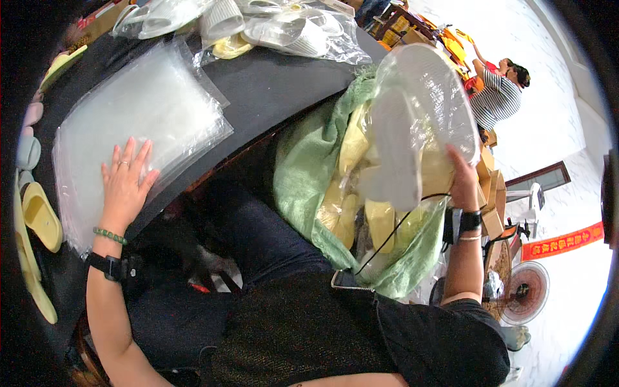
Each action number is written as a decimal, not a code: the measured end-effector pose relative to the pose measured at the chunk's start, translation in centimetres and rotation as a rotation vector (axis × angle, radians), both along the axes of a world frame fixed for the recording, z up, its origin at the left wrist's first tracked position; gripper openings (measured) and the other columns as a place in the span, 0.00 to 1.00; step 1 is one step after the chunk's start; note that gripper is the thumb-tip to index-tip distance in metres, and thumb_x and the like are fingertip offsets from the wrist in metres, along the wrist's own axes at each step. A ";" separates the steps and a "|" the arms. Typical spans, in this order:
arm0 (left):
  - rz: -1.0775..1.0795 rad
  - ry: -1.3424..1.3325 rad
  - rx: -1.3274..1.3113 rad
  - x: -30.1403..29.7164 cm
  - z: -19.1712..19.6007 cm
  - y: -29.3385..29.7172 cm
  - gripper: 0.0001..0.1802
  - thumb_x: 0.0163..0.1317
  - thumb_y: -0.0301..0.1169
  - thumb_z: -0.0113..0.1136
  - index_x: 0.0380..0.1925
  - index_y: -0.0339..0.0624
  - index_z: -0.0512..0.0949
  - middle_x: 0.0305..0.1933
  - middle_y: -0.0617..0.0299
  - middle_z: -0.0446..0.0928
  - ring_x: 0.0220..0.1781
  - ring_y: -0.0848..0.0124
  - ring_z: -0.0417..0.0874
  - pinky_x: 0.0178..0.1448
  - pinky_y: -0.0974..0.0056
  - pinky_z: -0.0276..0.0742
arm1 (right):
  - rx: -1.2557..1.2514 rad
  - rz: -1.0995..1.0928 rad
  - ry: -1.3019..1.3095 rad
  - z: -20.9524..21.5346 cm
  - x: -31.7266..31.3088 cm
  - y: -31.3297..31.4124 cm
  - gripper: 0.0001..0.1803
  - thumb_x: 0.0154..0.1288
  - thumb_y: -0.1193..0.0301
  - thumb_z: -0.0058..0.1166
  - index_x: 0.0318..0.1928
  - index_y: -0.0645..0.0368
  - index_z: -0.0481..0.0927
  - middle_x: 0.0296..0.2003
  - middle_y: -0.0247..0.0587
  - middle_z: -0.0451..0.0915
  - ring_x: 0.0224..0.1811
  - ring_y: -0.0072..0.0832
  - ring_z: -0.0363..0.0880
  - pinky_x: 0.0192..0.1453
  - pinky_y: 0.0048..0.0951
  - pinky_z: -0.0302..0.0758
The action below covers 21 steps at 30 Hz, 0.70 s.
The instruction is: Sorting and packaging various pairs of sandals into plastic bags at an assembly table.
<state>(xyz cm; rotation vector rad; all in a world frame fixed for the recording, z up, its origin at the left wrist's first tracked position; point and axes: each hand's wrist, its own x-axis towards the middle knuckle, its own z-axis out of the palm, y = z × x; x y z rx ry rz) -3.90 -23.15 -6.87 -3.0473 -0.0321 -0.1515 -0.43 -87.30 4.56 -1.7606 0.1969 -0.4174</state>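
My left hand lies flat, fingers spread, on a stack of clear plastic bags on the dark table. Raised to the right, my right hand grips a pair of pale grey-white slippers in a clear bag by its right side; the fingers behind it are mostly hidden. Below the pair, a green woven sack gapes beside my lap. Several bagged yellow slippers fill it, partly covered by the pair in my hand.
Bagged white slippers are heaped at the far side of the black table. Loose yellow slippers line its left edge. Cardboard boxes and a fan stand right. Farther back is a person in a striped top.
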 end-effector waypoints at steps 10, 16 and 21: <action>-0.006 0.002 0.006 -0.2 0.2 0.4 0.34 0.68 0.54 0.47 0.72 0.61 0.60 0.78 0.54 0.51 0.78 0.45 0.50 0.73 0.30 0.44 | 0.121 0.131 -0.299 13.1 9.1 6.2 0.22 0.67 0.66 0.60 0.54 0.69 0.77 0.52 0.46 0.80 0.48 0.31 0.83 0.49 0.29 0.82; -0.012 -0.008 -0.026 -0.2 0.1 0.4 0.35 0.67 0.55 0.49 0.71 0.59 0.60 0.78 0.52 0.52 0.77 0.44 0.50 0.73 0.30 0.44 | -0.184 0.119 -0.723 15.2 18.1 15.3 0.23 0.62 0.67 0.66 0.55 0.64 0.78 0.48 0.39 0.81 0.48 0.24 0.78 0.52 0.25 0.75; -0.034 -0.094 -0.069 0.0 -0.4 0.4 0.34 0.64 0.54 0.54 0.69 0.60 0.65 0.76 0.51 0.55 0.77 0.44 0.52 0.74 0.31 0.43 | -0.766 -0.039 -1.150 11.8 27.1 25.9 0.40 0.55 0.69 0.69 0.65 0.64 0.63 0.52 0.54 0.74 0.55 0.43 0.75 0.61 0.36 0.73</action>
